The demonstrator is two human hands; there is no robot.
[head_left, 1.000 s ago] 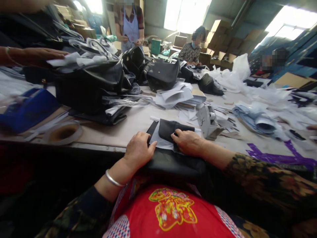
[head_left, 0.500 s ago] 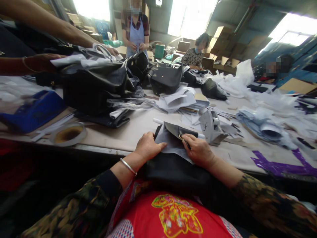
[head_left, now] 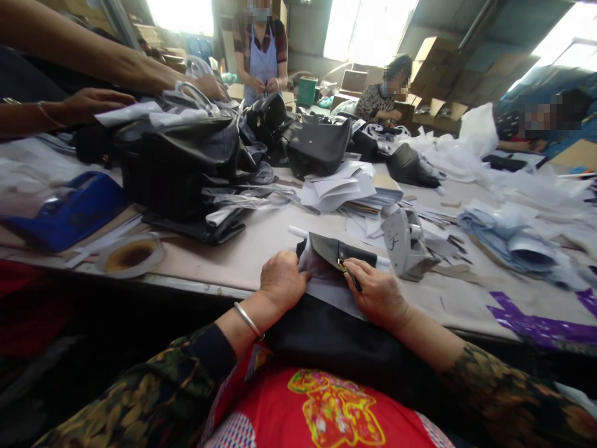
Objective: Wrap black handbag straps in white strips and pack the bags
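Left grip [head_left: 283, 280], right grip [head_left: 380, 294] clamped on black bag [head_left: 326, 333]; papers [head_left: 338, 188] beyond, tape roll [head_left: 102, 263] leftward.

Seen from my end: one black bag [head_left: 336, 342], smooth, leather-like, hanging over the near edge of the bench [head_left: 205, 255]. Black flap [head_left: 321, 252] above, slanted, gold-coloured clasp [head_left: 342, 264] at its lower edge. Thin grey-white sheet [head_left: 329, 292] between them. White roll [head_left: 298, 231] projects past both sides of the flap.
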